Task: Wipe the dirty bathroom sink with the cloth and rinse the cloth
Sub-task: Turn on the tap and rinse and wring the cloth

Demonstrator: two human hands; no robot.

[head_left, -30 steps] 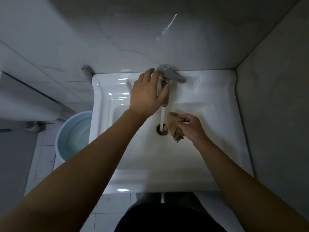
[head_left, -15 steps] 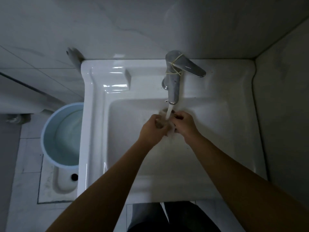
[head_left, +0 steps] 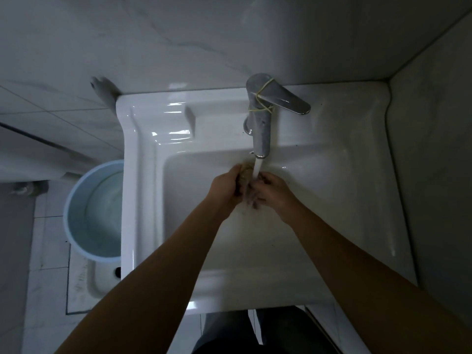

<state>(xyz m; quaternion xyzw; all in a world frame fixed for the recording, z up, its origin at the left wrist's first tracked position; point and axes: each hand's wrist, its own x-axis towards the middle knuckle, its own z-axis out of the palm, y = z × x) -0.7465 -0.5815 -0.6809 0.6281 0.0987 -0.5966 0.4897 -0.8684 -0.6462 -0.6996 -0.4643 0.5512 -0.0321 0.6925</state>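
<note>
A white square sink (head_left: 332, 200) fills the middle of the view. Its chrome tap (head_left: 261, 123), wrapped with a yellow rubber band, has its lever turned right and runs a stream of water (head_left: 256, 169). Under the stream, over the basin, my left hand (head_left: 226, 186) and my right hand (head_left: 272, 192) are pressed together around a brownish cloth (head_left: 244, 175). Only a small bunched part of the cloth shows between the fingers; the rest is hidden. The drain is covered by my hands.
A light blue bucket (head_left: 74, 215) holding water stands on the tiled floor left of the sink. Marble-patterned wall tiles rise behind the sink, and a grey wall closes the right side. My dark trousers show below the sink's front edge.
My left hand left the tap lever and came down to join the right hand on the cloth under the running water. The camera view shifted, so the sink now sits lower and larger.
</note>
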